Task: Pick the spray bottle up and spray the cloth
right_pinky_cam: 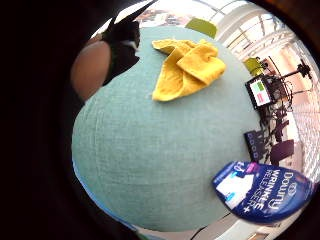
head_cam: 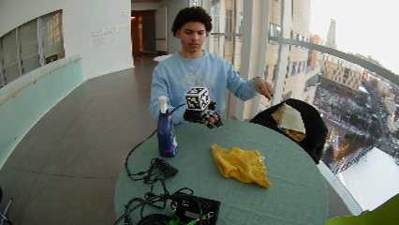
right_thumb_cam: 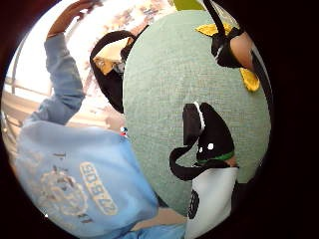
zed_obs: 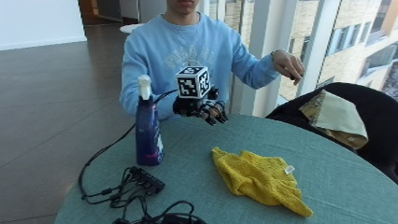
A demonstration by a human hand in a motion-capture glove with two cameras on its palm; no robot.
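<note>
Hand (zed_obs: 202, 108) raised over the bench (zed_obs: 348, 177), apparently slack-fingered (holding nothing), right of spray bottle (zed_obs: 148, 135), cloth (zed_obs: 258, 179) nearer.

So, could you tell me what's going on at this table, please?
A person sits at a round table with the gloved right hand raised above it, fingers relaxed, holding nothing. The spray bottle stands upright and untouched beside that hand. A yellow cloth lies crumpled mid-table. The bare hand is lifted off to the side.

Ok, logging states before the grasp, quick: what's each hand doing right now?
Gloved right hand: open, holding nothing, raised over the table beside the spray bottle.
Bare left hand: raised off the table, holding nothing visible.
</note>
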